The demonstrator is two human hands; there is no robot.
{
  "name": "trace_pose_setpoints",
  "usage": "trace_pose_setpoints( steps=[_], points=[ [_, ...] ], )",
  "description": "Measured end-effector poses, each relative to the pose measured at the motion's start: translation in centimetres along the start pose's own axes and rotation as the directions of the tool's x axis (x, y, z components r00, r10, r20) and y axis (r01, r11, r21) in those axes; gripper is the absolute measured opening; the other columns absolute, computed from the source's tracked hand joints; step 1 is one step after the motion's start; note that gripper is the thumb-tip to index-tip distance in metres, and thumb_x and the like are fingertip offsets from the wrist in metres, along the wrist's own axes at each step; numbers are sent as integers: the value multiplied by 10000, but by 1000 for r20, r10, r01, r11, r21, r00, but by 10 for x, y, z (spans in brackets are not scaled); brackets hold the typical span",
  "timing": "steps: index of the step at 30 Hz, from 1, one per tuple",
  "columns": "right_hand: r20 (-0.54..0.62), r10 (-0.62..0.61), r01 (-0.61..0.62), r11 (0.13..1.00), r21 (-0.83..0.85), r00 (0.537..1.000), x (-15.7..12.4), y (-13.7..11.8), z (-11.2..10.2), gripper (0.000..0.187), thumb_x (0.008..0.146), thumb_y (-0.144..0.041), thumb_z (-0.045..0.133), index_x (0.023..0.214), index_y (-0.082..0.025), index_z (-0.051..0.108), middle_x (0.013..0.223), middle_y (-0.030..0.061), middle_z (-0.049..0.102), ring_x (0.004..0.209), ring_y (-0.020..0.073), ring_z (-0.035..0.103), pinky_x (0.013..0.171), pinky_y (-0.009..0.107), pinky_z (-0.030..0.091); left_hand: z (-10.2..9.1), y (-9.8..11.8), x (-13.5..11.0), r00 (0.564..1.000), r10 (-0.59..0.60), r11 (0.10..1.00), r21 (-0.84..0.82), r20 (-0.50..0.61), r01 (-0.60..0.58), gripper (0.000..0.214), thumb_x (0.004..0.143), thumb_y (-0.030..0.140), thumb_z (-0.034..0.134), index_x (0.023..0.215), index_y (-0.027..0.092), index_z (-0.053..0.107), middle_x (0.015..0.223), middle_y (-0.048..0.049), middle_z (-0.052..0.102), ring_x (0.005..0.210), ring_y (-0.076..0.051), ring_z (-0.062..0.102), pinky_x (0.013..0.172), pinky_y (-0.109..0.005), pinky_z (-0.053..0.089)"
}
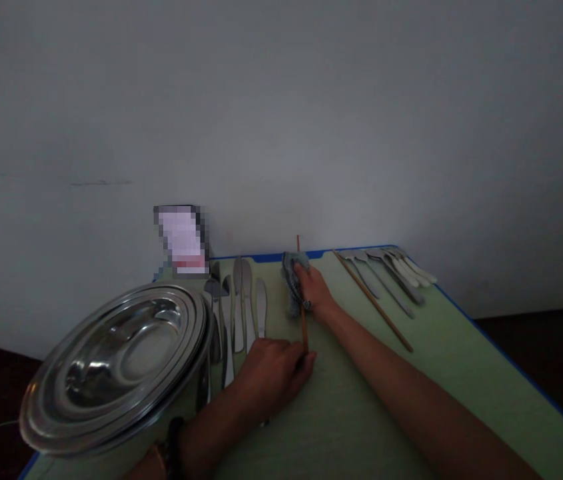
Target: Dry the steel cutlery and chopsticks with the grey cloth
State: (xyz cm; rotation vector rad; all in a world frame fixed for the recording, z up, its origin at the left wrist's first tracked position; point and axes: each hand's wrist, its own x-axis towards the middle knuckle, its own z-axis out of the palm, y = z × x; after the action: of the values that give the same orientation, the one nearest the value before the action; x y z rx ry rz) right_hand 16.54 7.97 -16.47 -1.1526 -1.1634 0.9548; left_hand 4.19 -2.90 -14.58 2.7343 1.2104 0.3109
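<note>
A thin wooden chopstick (304, 332) points away from me over the table. Its near end is pinched in my left hand (276, 373), between thumb and fingers. Farther up the stick, my right hand (315, 290) is closed on a grey cloth (291, 283) wrapped about the chopstick, whose far tip sticks out beyond the cloth. A ring shows on the right hand. Left of the cloth lie several table knives (261, 307), partly hidden by my left hand and arm. Another chopstick (376, 303) lies to the right of my right hand.
Stacked steel compartment plates (196, 307) stand at the left of the green table (351, 427). Several spoons (386, 293), some with white handles (414, 270), lie at the back right. A blurred-out phone (181, 237) leans by the wall (281, 133) behind the table.
</note>
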Motion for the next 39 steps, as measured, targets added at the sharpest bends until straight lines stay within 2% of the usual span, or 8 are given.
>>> trace_pose_setpoints(
  steps=[4, 8, 18, 24, 29, 34, 39],
  points=[
    [-20, -12, 7, 969, -248, 1000, -21, -8, -2, 248, 777, -395, 461, 639, -203, 537, 669, 20, 565, 701, 190, 512, 737, 332, 375, 1, 0, 0, 999, -35, 999, -16, -1, 35, 268, 868, 254, 399, 719, 162, 602, 609, -45, 659, 547, -189, 628, 518, -263, 431],
    [-29, -13, 0, 909, -417, 999, -23, -9, 1, 180, 802, -316, 439, 729, -191, 547, 757, 59, 602, 785, 198, 549, 761, 315, 384, 1, -2, 1, 996, -84, 996, -23, 15, 84, 273, 839, 252, 421, 675, 169, 622, 588, -41, 663, 515, -174, 616, 502, -248, 408],
    [-70, 6, -49, 764, -643, 998, 42, -6, 9, 287, 848, -270, 375, 781, -140, 622, 878, 148, 665, 887, 240, 608, 790, 322, 410, -3, 2, 2, 994, -91, 996, -7, 58, 91, 304, 832, 278, 405, 685, 177, 651, 589, -45, 667, 526, -191, 618, 518, -268, 393],
    [-108, -10, -66, 731, -679, 994, 74, 3, 10, 310, 832, -244, 357, 767, -116, 632, 894, 179, 664, 875, 262, 609, 772, 341, 410, 2, 0, 2, 995, -73, 997, -18, 66, 74, 324, 839, 285, 394, 672, 177, 649, 584, -48, 665, 531, -195, 623, 514, -271, 384],
    [-119, -32, -54, 757, -652, 992, 84, 10, 9, 295, 810, -260, 367, 674, -152, 606, 829, 142, 664, 834, 237, 597, 768, 331, 405, 3, -2, 3, 995, -82, 996, -36, 64, 85, 316, 833, 295, 404, 668, 185, 650, 572, -40, 663, 512, -194, 614, 502, -272, 361],
    [-138, -45, -40, 826, -562, 989, 80, 7, 8, 269, 785, -274, 389, 597, -183, 557, 739, 101, 644, 790, 222, 585, 770, 331, 397, -2, -1, 2, 993, -83, 996, -26, 84, 86, 305, 832, 298, 419, 665, 192, 651, 584, -29, 669, 526, -179, 610, 504, -258, 342],
    [-151, -63, -10, 897, -441, 987, 56, 1, -1, 290, 791, -340, 367, 618, -195, 548, 724, 77, 635, 768, 218, 579, 737, 326, 401, -4, 1, 2, 991, -114, 993, -22, 67, 116, 290, 832, 294, 435, 666, 188, 648, 592, -30, 668, 530, -175, 606, 502, -251, 333]
  ],
)
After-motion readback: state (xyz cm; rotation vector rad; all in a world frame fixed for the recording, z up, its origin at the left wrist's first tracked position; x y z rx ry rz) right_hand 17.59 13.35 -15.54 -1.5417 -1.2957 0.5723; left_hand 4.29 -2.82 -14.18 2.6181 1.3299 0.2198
